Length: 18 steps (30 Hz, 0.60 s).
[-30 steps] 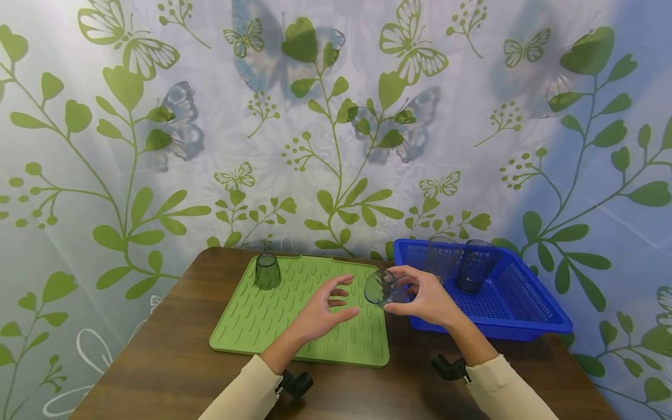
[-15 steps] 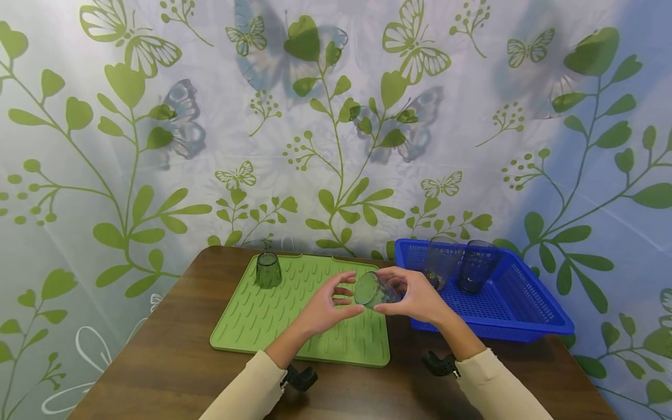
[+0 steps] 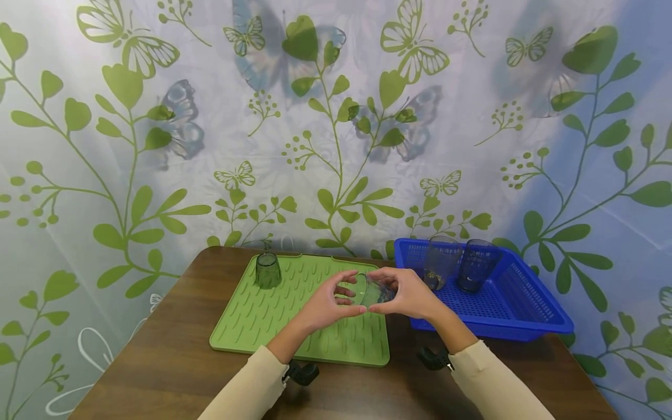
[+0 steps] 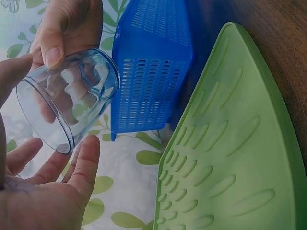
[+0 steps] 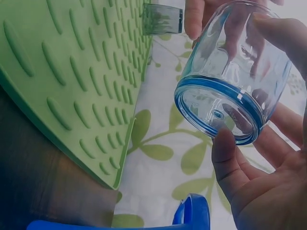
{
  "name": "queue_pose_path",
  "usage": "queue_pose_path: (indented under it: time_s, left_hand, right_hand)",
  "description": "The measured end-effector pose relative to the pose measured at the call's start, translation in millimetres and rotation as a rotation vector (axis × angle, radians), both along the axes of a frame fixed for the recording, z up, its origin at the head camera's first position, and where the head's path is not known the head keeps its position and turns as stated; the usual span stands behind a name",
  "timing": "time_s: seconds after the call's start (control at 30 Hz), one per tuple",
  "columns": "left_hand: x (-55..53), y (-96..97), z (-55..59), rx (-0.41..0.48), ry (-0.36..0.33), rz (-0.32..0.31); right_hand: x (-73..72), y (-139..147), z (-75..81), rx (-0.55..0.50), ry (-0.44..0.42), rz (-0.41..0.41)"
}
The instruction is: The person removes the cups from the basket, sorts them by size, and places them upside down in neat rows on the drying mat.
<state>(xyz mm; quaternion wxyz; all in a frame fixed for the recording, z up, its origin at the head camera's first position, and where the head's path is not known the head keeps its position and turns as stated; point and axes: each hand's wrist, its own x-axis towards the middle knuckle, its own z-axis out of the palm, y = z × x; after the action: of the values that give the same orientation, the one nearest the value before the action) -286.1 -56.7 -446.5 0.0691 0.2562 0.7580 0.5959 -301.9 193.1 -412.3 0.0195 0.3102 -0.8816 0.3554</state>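
Note:
My right hand (image 3: 406, 294) grips a clear, bluish drinking glass (image 3: 375, 291) near its base, thumb on one side and fingers on the other. The glass is tilted on its side over the right part of the green drying mat (image 3: 299, 344), its mouth toward my left hand (image 3: 325, 303). In the left wrist view, the spread left fingers (image 4: 86, 158) curve loosely, their tips right at the rim. The glass's thick blue base (image 5: 218, 112) faces the camera in the right wrist view. Another small glass (image 3: 268, 271) stands upside down at the mat's back left.
A blue plastic basket (image 3: 525, 326) stands to the right of the mat, with two tall glasses in it, one clear (image 3: 440, 262) and one dark (image 3: 475, 265). Brown wooden table (image 3: 157, 361) shows around the mat. A patterned curtain (image 3: 336, 146) hangs behind.
The right hand has moved the glass leftward over the mat and turned its mouth toward the left hand. The left hand has shifted slightly right, its fingers now at the rim.

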Motion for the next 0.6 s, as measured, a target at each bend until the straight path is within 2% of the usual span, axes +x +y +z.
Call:
queue_pose_path:
  time_s: [0.43, 0.6]
  left_hand:
    - [-3.7, 0.1, -0.7, 0.017, -0.004, -0.012]
    - [-3.9, -0.6, -1.7, 0.021, -0.002, 0.014]
  right_hand:
    - [-0.8, -5.8, 3.5, 0.018, -0.024, 0.033]
    - [-0.7, -7.2, 4.1, 0.016, -0.035, 0.033]
